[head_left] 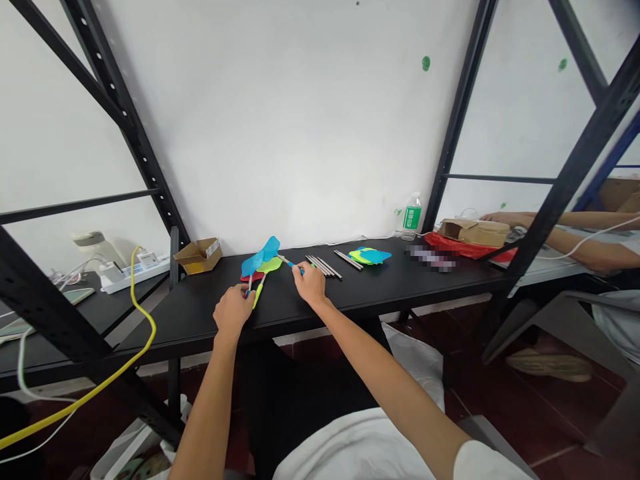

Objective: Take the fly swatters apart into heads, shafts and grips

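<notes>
Left hand [234,312]: partly closed, fingertips at the white handle [249,285] of a swatter; grip firmness cannot be told.
Right hand [310,283]: fingers curved downward over the end of a blue handle [290,264]; grip cannot be told.
Between the hands: three overlapping fly swatters, with the blue fly swatter [260,258] on top of the green fly swatter [270,265] and the red fly swatter [251,276] at the bottom.
Ahead of right hand, to its right: two groups of metal rods [323,267] lying flat, then a stack of blue, green and yellow swatter heads [370,256].
Surface: black [380,293], long, running along the wall, between the uprights of a black metal rack [125,113].
Far left of left hand: open cardboard box [197,257] at the wall edge of the surface.
Far right of right hand: water bottle [411,217], upright, green label; blurred strip [430,257], too indistinct to name; cardboard package [475,232] on a red plastic bag [465,245].
Far right, past the rack: a co-worker's arms [585,250], resting on a separate white bench.
Left of the surface: white power strip [135,272], with yellow cable [143,313] hanging down.
Room: white wall [275,120]; dark red floor [525,400]; white plastic bag [415,367] below the surface.
</notes>
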The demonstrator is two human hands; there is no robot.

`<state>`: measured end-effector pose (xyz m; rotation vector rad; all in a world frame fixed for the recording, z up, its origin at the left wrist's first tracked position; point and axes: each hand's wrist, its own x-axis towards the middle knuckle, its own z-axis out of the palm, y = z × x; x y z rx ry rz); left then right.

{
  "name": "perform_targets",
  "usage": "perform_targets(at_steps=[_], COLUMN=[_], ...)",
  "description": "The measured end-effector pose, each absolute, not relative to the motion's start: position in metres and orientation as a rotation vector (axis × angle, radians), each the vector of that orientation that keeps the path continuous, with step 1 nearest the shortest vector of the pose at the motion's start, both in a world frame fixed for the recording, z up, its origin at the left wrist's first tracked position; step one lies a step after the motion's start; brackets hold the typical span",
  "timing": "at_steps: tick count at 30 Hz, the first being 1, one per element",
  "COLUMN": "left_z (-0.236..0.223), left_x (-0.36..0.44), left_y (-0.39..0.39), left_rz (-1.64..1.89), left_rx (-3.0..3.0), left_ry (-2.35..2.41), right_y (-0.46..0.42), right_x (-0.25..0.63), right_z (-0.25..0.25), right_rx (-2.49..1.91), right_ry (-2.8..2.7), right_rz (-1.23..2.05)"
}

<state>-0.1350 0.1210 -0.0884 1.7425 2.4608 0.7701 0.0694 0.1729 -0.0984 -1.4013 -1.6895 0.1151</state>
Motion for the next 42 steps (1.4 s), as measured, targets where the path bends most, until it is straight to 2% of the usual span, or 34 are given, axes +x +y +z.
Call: perform_targets(at_steps=[42], left_z=[-0.083], left_x=[-0.132], left_y=[0.113], left_rz=[0.897], left_rx=[1.660], left_ry=[2.467], right_y=[0.169], right_x=[0.071], right_z=[-0.096], right_rx=[-1.389], right_ry=[-1.713], right_rz=[0.145])
